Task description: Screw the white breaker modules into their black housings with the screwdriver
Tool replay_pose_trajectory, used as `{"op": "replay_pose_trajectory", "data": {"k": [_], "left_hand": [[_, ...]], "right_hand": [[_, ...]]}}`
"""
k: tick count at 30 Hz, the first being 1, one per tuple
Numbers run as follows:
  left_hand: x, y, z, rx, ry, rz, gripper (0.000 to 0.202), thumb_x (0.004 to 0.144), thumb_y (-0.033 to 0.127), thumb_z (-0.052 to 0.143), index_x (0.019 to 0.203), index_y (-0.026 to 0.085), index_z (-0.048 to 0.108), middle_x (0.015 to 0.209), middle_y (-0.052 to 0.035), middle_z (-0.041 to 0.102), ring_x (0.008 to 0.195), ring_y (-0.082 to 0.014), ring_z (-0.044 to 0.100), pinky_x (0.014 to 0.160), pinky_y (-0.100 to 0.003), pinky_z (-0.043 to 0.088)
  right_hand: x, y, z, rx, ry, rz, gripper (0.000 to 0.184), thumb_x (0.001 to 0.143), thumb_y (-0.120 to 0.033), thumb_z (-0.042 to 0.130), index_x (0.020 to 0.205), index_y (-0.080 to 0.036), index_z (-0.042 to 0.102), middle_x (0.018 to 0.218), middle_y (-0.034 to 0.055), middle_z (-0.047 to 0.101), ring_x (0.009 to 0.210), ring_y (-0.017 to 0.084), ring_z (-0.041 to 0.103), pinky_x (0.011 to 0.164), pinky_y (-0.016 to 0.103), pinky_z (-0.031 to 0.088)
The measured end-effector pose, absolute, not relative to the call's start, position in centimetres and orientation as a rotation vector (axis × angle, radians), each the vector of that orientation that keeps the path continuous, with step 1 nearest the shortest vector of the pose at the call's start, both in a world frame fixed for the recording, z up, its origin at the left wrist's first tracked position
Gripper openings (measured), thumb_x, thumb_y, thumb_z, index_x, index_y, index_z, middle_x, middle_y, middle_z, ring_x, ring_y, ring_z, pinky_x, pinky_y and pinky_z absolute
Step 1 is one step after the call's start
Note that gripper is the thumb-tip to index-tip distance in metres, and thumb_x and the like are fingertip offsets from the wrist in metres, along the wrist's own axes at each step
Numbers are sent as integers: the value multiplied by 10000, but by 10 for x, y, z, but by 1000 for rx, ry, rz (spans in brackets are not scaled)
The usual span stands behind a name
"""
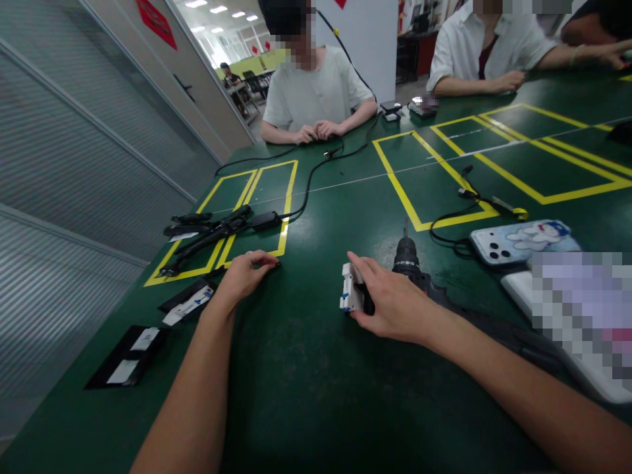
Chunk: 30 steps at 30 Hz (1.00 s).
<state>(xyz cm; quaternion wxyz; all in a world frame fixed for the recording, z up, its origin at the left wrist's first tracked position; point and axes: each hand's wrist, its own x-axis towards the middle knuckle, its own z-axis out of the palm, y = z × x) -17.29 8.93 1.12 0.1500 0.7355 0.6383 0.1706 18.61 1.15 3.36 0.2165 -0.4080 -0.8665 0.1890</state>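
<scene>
My right hand (390, 299) grips a white block-shaped device with blue parts (349, 289), which resembles a circuit breaker, between thumb and fingers above the green table (296, 388). To its left, my left hand (249, 273) is closed in a pinch on a small dark piece (278, 263), too small to name. A black power drill (407, 260) with a bit in its chuck lies just beyond and right of my right hand, its body partly behind the forearm. Beside my left wrist lies a black tray (170, 304) with a white and blue strip (190, 306).
Another black tray (103, 368) with white pieces lies at the left. Black cables (217, 234) and an adapter (265, 220) rest within yellow tape. A phone (523, 240) and a white blurred object (523, 296) are at right. Two people (320, 85) sit across; another is partly visible.
</scene>
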Motion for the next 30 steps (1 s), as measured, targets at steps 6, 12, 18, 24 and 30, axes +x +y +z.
{"op": "replay_pose_trajectory", "data": {"k": [6,12,18,24,30], "left_hand": [[-147,81,28,2156,1825,923,286,802,389,583,959,164,666,1117,-84,622,1011,-220,599,916,-366,485],[-62,56,38,1924,1191,484,331,847,283,550,1164,203,599,1147,-60,632,1030,-202,593,938,-379,467],[-25,41,36,1815,942,478,373,834,219,543,1203,216,597,1193,-69,591,1050,-211,568,966,-413,437],[-18,32,36,1736,851,589,595,743,242,631,1321,272,494,1410,-79,436,1244,-285,465,1058,-474,374],[18,17,24,1838,1171,881,621,681,158,688,1265,239,493,1264,-112,545,1162,-279,528,1001,-455,424]], "right_hand": [[185,9,37,-1132,-2405,529,906,757,-298,650,1498,-63,185,1345,143,383,1051,287,507,908,447,521],[185,9,33,-1091,-2371,522,921,748,-281,651,1506,-110,158,1332,107,400,1089,275,475,960,442,487],[184,9,28,-1091,-2316,524,893,754,-238,618,1508,-134,153,1319,124,384,1056,277,489,891,441,514],[182,9,36,-1152,-1959,637,788,778,-255,613,1481,-187,265,1265,98,414,979,231,543,896,373,511],[182,12,41,-1067,-1833,685,731,761,-197,630,1438,-212,357,1276,68,442,1076,217,509,977,351,455]]}}
